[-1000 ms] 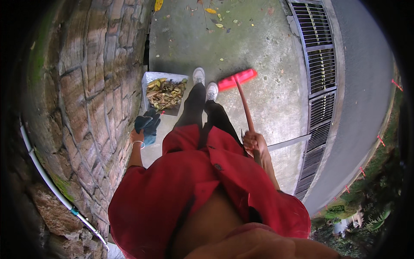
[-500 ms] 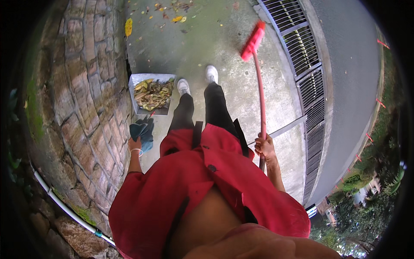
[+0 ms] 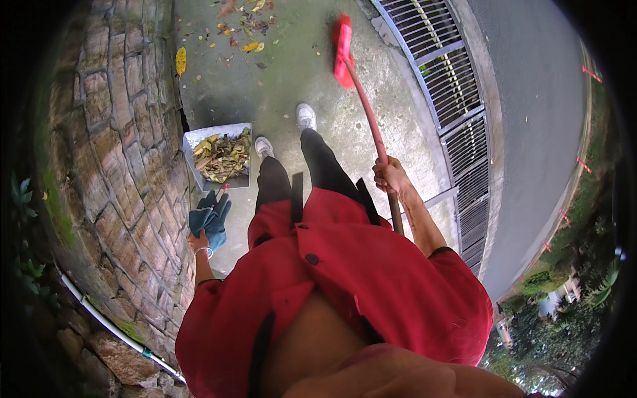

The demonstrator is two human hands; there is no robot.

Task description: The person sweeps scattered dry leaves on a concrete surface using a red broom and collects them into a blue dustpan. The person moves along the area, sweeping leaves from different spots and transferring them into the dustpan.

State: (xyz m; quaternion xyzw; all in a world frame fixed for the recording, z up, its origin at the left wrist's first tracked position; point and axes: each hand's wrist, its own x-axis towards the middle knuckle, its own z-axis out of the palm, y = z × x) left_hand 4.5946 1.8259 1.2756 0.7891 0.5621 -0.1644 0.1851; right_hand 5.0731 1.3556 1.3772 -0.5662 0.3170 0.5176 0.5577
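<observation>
My right hand (image 3: 391, 176) is closed around the reddish handle of a broom (image 3: 369, 113). Its pink-red head (image 3: 343, 53) is out ahead of me over the concrete, slightly blurred. Down at my left side, my left hand (image 3: 198, 241) grips dark teal work gloves (image 3: 211, 217), which hang over whatever else the fingers may hold. Just beyond the gloves is a metal dustpan (image 3: 192, 139) heaped with dry yellow and brown leaves (image 3: 222, 158). A small red piece (image 3: 225, 187) shows between gloves and pan; whether it belongs to a handle in my left hand is hidden.
A stone wall (image 3: 123, 159) runs along the left. Scattered leaves (image 3: 252, 46) and one large yellow leaf (image 3: 180, 61) lie on the concrete ahead. To the right is a metal drain grate (image 3: 458, 99), with a grey road (image 3: 531, 132) past it.
The broom head has swung left and farther ahead, and my right hand has moved forward with it. My left hand still holds the gloves by the dustpan; my view has shifted slightly.
</observation>
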